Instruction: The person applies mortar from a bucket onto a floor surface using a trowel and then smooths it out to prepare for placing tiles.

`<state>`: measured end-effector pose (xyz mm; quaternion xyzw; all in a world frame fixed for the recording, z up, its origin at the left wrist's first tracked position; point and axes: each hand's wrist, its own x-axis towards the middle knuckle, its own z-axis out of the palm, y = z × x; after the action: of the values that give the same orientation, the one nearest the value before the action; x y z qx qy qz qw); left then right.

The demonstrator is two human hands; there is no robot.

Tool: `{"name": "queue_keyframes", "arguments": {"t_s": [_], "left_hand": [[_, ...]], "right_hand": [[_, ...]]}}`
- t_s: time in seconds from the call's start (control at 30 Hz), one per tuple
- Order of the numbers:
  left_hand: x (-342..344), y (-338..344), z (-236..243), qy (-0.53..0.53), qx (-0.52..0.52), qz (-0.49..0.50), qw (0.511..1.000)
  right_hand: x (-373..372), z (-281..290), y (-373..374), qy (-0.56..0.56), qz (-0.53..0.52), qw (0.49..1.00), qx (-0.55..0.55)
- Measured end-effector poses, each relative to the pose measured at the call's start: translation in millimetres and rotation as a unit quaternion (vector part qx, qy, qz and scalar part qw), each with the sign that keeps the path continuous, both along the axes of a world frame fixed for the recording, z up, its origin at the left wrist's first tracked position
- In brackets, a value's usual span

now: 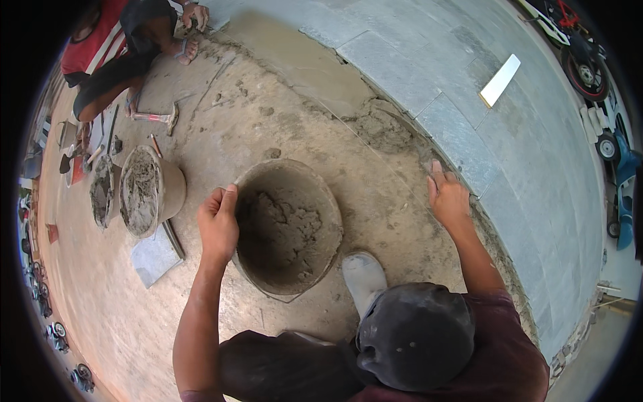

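Observation:
My left hand [220, 224] is closed on the left rim of a round bucket [338, 231], thumb on top. Wet grey mortar [288, 231] lies inside the bucket, which tilts so its mouth faces me. A thin wire handle hangs at its near side. My right hand [447, 195] is low at the edge of the grey stone tiles [462, 144], its fingers bent together beside a strip of wet mortar [388, 130]. Whatever those fingers hold, if anything, is hidden. A thin string [362, 139] runs over the ground toward this hand.
At left stand two mortar-filled buckets [173, 191], a loose tile [154, 256] and a hammer [164, 118]. Another person [114, 53] crouches at upper left. A white board [500, 80] lies on the tiles. My boot [364, 278] is close to the bucket. Motorcycles [586, 70] stand at far right.

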<state>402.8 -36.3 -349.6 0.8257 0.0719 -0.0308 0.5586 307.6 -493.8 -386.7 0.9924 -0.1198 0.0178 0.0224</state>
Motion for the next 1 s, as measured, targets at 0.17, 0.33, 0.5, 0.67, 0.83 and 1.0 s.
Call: {"name": "queue_keyframes", "arguments": {"t_s": [0.17,0.33,0.5,0.67,0.83,1.0], "left_hand": [[-0.3,0.2,-2.9,-0.002,0.005,0.004,1.000],[-2.8,8.0,-0.3,-0.022,0.012,0.006,1.000],[5.1,-0.4,-1.1,0.007,-0.019,-0.006,1.000],[-0.5,6.4,5.0,0.005,0.029,-0.015,0.999],[2.4,-3.2,-13.4,0.015,-0.012,-0.015,1.000],[-2.5,12.7,-3.5,-0.015,0.022,-0.008,1.000]], "right_hand": [[35.9,18.7,-10.7,0.026,0.031,0.999,-0.019],[-2.6,22.1,7.1,0.002,0.016,1.000,0.024],[30.2,17.4,-4.4,0.048,0.030,0.998,-0.018],[4.7,51.3,25.1,0.044,-0.006,0.999,0.027],[24.8,14.1,-8.2,0.078,-0.003,0.997,-0.009],[-2.7,36.0,19.7,0.046,-0.027,0.998,0.026]]}}
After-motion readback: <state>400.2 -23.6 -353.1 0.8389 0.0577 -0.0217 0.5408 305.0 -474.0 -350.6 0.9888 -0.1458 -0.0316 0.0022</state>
